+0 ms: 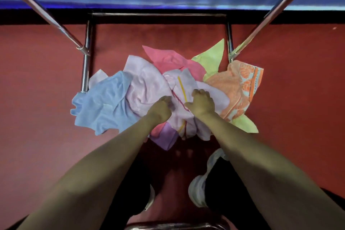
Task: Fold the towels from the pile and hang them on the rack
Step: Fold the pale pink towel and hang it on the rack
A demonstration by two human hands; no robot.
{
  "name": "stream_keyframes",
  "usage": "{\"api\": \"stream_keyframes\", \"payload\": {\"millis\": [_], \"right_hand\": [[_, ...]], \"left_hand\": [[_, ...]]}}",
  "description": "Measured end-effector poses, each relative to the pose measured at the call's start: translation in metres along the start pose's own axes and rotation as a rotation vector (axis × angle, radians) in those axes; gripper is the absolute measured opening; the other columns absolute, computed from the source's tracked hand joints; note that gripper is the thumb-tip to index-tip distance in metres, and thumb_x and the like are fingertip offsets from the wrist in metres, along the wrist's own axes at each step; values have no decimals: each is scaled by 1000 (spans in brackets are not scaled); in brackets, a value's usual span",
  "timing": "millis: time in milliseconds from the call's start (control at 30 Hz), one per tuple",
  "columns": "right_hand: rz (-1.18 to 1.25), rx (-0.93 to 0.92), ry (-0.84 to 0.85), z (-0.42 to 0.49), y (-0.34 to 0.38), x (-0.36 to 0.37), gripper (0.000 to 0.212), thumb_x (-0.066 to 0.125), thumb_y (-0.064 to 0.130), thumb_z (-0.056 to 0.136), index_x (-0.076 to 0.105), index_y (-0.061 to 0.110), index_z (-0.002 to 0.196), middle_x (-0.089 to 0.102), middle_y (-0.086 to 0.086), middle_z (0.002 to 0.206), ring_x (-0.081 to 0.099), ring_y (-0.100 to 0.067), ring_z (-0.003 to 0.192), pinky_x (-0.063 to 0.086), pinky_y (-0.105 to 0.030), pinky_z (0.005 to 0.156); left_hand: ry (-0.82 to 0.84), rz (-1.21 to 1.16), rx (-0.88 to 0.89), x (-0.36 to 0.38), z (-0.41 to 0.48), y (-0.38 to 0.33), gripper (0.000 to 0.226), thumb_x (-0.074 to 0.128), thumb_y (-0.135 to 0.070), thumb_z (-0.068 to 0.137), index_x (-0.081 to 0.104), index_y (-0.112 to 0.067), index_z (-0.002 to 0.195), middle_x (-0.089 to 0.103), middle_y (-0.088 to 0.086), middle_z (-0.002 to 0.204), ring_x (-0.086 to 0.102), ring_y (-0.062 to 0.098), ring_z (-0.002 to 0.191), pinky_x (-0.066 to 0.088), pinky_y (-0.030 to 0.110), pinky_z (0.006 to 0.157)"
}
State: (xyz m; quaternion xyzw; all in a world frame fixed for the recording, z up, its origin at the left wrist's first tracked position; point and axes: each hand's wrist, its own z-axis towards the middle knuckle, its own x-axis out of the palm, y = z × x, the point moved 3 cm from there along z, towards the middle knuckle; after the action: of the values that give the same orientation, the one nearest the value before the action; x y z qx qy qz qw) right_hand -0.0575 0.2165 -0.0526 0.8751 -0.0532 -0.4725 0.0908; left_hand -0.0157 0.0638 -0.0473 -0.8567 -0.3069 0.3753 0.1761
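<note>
Pile (145,84) lies on red floor (37,80), inside base frame of rack (86,65). Striped towel (186,80) on top, directly under both hands. Left hand (161,107) clenched on cloth left of stripes; right hand (202,101) grasps cloth to their right. Stripes run away from person, between hands. Both hands equally near. Next move likely straight lift, toward rack bars slanting up either side.
</note>
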Motion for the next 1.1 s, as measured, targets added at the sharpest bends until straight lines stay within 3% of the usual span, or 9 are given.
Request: {"api": "stream_keyframes", "payload": {"millis": [100, 200, 333, 500, 700, 833, 900, 1000, 1100], "right_hand": [[-96, -12, -86, 3, 2, 6, 30, 54, 21, 92, 54, 11, 120, 55, -9, 121, 45, -29, 118, 39, -37, 86], [-135, -1, -175, 3, 3, -1, 28, 48, 14, 92, 61, 18, 117, 60, -5, 112, 45, -27, 117, 32, -38, 87], [-94, -46, -253, -6, 8, -21, 28, 44, 16, 95, 65, 20, 114, 65, -5, 107, 47, -28, 113, 30, -38, 89], [106, -102, -320, -35, 23, -70, 29, 39, 21, 99, 65, 18, 111, 67, -10, 102, 50, -30, 111, 30, -37, 88], [446, -283, -365, -89, 51, -146, 32, 45, 32, 89, 70, 13, 94, 71, -9, 84, 59, -36, 91, 44, -45, 88], [588, -373, -431, -128, 65, -194, 22, 55, 29, 90, 71, 14, 89, 71, -5, 80, 63, -32, 81, 49, -45, 83], [686, -416, -459, -145, 67, -213, 16, 59, 22, 93, 71, 13, 90, 71, -5, 79, 62, -22, 74, 50, -36, 79], [794, -466, -446, -168, 70, -232, 13, 59, 19, 94, 71, 12, 91, 68, 0, 79, 54, -1, 66, 44, -14, 70], [836, -491, -428, -179, 72, -237, 11, 60, 19, 94, 70, 17, 89, 66, 12, 76, 53, 3, 65, 42, -10, 69]], "left_hand": [[73, 33, -2, 7, 7, 7, 61, 49, 2, 90, 28, -2, 146, 34, 11, 152, 36, 22, 138, 24, 20, 107], [40, -20, -20, 7, 5, 6, 51, 50, 4, 89, 41, 0, 138, 51, 13, 138, 48, 25, 126, 29, 13, 91], [-66, -77, -45, -8, -7, -7, 39, 54, -5, 90, 52, 0, 129, 58, 15, 129, 53, 30, 120, 35, 24, 92], [-192, -103, 0, -43, -34, -36, 38, 57, -10, 91, 55, -3, 128, 58, 15, 130, 52, 29, 121, 36, 26, 94], [-262, -163, 83, -87, -94, -78, 38, 70, -17, 84, 61, -2, 117, 65, 11, 114, 57, 27, 108, 36, 22, 80], [-264, -668, -52, -109, -139, -97, 47, 70, -36, 82, 55, -8, 117, 62, 9, 113, 58, 25, 105, 43, 29, 83], [-202, -951, -64, -119, -163, -105, 32, 69, -36, 84, 57, -12, 101, 59, 6, 103, 57, 21, 96, 46, 33, 79], [-179, -1054, 0, -134, -187, -115, 13, 63, -28, 91, 61, -15, 93, 65, 2, 94, 60, 17, 93, 47, 31, 81], [-99, -1149, -6, -138, -197, -116, 12, 60, -16, 92, 64, -14, 82, 68, 0, 81, 63, 15, 80, 49, 29, 79]]}}
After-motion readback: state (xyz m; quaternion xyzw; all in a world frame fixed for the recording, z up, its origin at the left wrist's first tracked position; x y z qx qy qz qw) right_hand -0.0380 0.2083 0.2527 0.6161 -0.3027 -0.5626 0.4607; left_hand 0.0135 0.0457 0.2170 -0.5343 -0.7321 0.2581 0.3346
